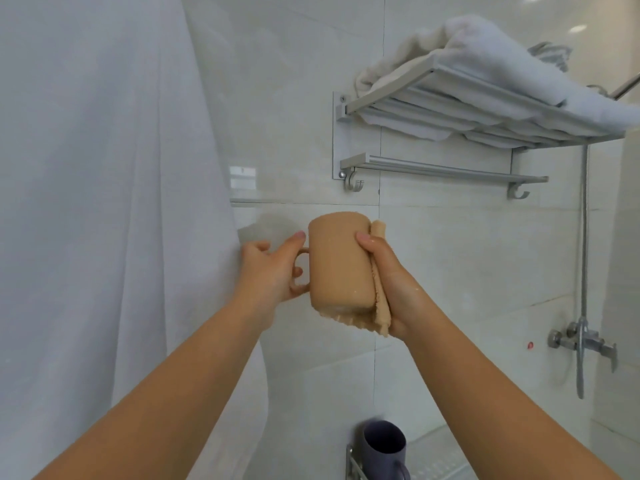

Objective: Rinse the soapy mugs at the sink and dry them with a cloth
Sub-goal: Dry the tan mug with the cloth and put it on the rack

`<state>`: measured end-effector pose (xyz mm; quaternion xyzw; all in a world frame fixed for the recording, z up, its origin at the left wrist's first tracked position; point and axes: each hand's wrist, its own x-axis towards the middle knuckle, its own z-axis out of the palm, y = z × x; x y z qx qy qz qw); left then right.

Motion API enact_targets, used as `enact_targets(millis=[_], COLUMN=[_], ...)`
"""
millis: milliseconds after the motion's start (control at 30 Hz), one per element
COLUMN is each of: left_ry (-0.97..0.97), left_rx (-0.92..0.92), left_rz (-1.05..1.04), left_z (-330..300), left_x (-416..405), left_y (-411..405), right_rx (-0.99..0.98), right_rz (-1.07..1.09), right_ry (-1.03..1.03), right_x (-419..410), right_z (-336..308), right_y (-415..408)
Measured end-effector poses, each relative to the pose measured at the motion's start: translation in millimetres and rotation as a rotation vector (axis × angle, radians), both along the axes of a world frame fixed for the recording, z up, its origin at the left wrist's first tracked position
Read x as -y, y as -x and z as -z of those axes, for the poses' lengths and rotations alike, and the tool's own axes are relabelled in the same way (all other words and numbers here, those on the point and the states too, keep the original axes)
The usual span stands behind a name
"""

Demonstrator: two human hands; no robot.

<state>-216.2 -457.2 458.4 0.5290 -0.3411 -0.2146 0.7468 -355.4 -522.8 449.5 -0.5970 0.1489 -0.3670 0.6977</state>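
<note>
A tan mug is held up in front of the tiled wall, bottom end away from me. My left hand grips its handle, thumb up against the mug's side. My right hand holds a tan cloth against the mug's right side and under its lower rim, with the thumb pressed on the mug's wall. A grey-purple mug sits at the bottom of the view on a wall rack, its opening towards me.
A white curtain hangs along the left. A metal towel rack with white towels is mounted above right, with a bar and hooks below it. A shower valve and hose are at the right.
</note>
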Motion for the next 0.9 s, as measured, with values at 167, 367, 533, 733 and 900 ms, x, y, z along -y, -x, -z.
enact_targets(millis=[167, 367, 533, 733, 900], left_ry=[-0.098, 0.063, 0.190, 0.248, 0.233], left_rx=[-0.128, 0.019, 0.047, 0.035, -0.024], left_rz=[0.220, -0.043, -0.093, -0.072, 0.029], left_z=[4.2, 9.1, 2.7, 0.7, 0.6], left_x=[-4.2, 7.2, 2.4, -0.1, -1.3], left_y=[3.4, 15.4, 27.5, 39.1, 45.6], right_rx=[-0.051, -0.094, -0.156, -0.152, -0.254], right_rz=[-0.044, 0.158, 0.403, 0.770, 1.008], right_ry=[-0.031, 0.064, 0.312, 0.658, 1.026], right_x=[1.2, -4.8, -14.9, -29.8, -40.6], right_z=[6.6, 0.8, -11.8, -4.7, 5.3], right_y=[5.9, 5.3, 6.6, -1.6, -12.6])
